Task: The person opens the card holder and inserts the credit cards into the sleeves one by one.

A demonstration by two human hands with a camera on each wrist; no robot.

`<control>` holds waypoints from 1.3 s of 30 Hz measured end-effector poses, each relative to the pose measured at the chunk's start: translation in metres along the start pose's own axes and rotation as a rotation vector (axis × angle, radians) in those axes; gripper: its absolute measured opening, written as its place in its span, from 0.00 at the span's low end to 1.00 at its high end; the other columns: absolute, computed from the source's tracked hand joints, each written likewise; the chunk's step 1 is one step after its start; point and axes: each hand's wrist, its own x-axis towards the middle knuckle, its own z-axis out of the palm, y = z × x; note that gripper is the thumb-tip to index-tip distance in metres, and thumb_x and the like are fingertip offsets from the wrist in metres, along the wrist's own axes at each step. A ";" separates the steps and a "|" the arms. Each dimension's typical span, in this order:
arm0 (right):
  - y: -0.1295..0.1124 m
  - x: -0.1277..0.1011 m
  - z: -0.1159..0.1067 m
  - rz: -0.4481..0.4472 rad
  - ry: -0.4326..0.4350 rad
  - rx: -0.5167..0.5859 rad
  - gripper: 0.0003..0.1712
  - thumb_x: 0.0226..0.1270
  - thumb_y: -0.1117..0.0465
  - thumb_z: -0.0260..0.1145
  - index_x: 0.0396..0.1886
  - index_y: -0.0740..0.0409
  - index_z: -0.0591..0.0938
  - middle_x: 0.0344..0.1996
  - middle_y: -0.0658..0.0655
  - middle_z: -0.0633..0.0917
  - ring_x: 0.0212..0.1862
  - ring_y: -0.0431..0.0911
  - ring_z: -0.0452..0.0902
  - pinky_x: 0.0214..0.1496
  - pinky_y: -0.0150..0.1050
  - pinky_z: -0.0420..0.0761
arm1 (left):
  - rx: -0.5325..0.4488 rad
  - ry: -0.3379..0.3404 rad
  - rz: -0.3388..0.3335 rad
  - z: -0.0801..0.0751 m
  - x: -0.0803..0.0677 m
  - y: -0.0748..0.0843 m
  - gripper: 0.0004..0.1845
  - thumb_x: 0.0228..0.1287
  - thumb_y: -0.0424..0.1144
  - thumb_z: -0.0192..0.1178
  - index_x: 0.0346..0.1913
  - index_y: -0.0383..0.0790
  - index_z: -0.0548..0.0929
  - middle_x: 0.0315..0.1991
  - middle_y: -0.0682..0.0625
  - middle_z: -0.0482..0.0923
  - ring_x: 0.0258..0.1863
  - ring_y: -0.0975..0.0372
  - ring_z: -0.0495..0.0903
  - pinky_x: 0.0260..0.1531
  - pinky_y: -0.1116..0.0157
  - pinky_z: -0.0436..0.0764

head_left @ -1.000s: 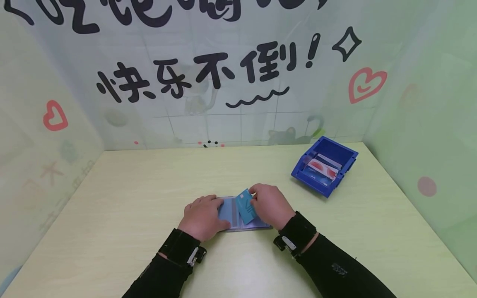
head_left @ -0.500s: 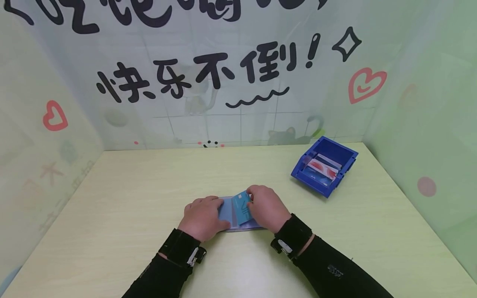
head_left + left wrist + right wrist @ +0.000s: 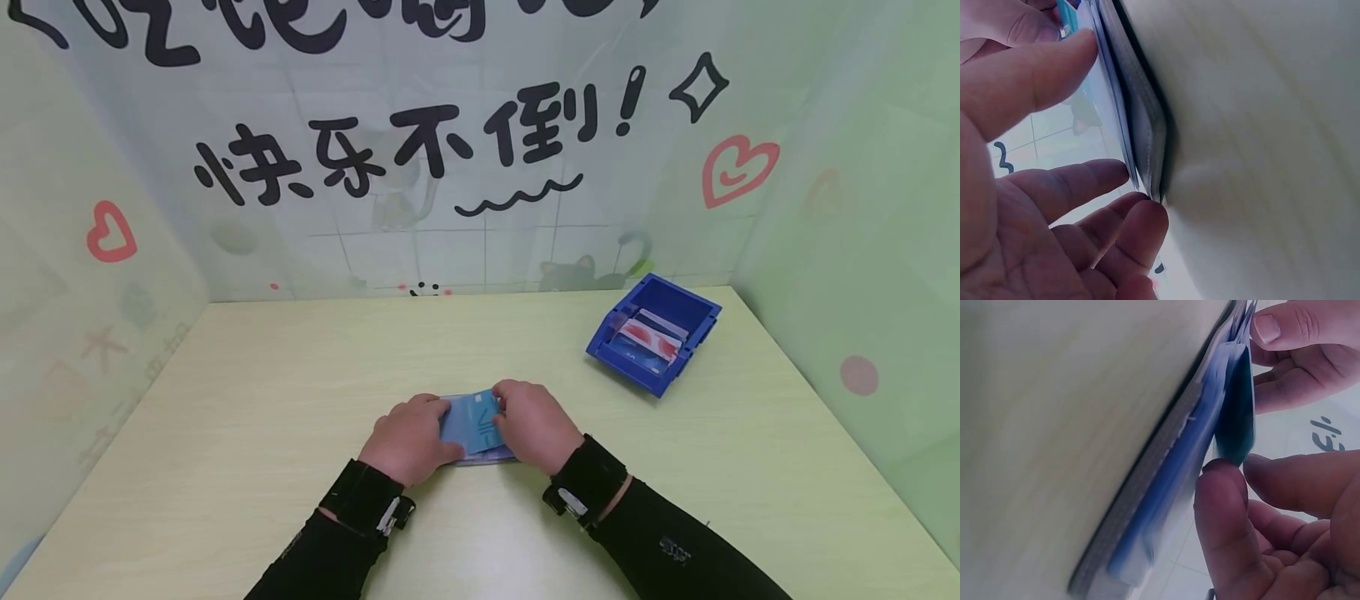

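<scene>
— What is the right hand (image 3: pixel 534 425) doing?

— I'm seeing its grip pinching the teal card (image 3: pixel 478 422) between thumb and fingertips, the card lying almost flat, its long axis running toward the left hand (image 3: pixel 408 437).

— And that one?

— Its straight fingers are pressing the card holder's (image 3: pixel 489 454) clear sleeves open, just left of the card. Everything is sitting near the desk's (image 3: pixel 300 392) front edge; the blue bin (image 3: pixel 654 333) is standing well apart, toward the far right corner.
</scene>
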 end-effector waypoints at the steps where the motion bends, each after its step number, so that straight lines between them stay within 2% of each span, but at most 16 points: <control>1: 0.000 0.000 0.000 -0.002 -0.004 -0.001 0.19 0.76 0.63 0.67 0.63 0.64 0.83 0.52 0.59 0.90 0.48 0.45 0.84 0.61 0.48 0.86 | -0.004 -0.003 0.000 0.000 0.000 0.000 0.37 0.63 0.52 0.74 0.70 0.36 0.79 0.69 0.40 0.78 0.61 0.44 0.82 0.60 0.41 0.81; 10: -0.001 -0.001 0.003 -0.012 -0.028 -0.013 0.20 0.77 0.63 0.66 0.64 0.64 0.83 0.53 0.58 0.90 0.49 0.45 0.85 0.63 0.48 0.85 | -0.037 -0.011 0.001 0.001 0.001 -0.001 0.37 0.63 0.51 0.74 0.70 0.35 0.79 0.69 0.40 0.78 0.62 0.46 0.81 0.64 0.45 0.81; 23: -0.003 -0.004 0.004 -0.055 -0.033 0.003 0.21 0.76 0.64 0.66 0.65 0.66 0.82 0.55 0.60 0.89 0.48 0.46 0.84 0.63 0.49 0.85 | -0.055 -0.015 0.012 0.000 0.002 -0.001 0.36 0.64 0.50 0.74 0.69 0.35 0.79 0.68 0.40 0.79 0.62 0.48 0.82 0.63 0.47 0.81; 31: -0.005 -0.004 0.007 -0.061 -0.044 0.000 0.22 0.76 0.63 0.67 0.66 0.64 0.81 0.57 0.60 0.89 0.53 0.48 0.85 0.61 0.52 0.85 | -0.052 -0.012 0.023 -0.001 0.001 -0.001 0.35 0.63 0.49 0.74 0.68 0.35 0.80 0.67 0.41 0.80 0.62 0.48 0.82 0.62 0.47 0.82; 35: -0.006 -0.006 0.008 -0.045 -0.051 -0.007 0.24 0.75 0.62 0.68 0.67 0.63 0.81 0.60 0.60 0.88 0.59 0.51 0.85 0.65 0.61 0.81 | -0.053 -0.011 0.030 -0.002 0.000 0.000 0.34 0.63 0.49 0.74 0.68 0.35 0.80 0.67 0.41 0.81 0.61 0.48 0.82 0.61 0.47 0.82; 39: -0.007 -0.007 0.008 -0.043 -0.056 -0.016 0.25 0.75 0.62 0.68 0.69 0.62 0.80 0.64 0.60 0.86 0.68 0.55 0.81 0.68 0.73 0.72 | -0.050 -0.010 0.033 -0.003 -0.001 0.000 0.34 0.63 0.49 0.74 0.68 0.35 0.80 0.67 0.42 0.81 0.61 0.49 0.82 0.61 0.48 0.82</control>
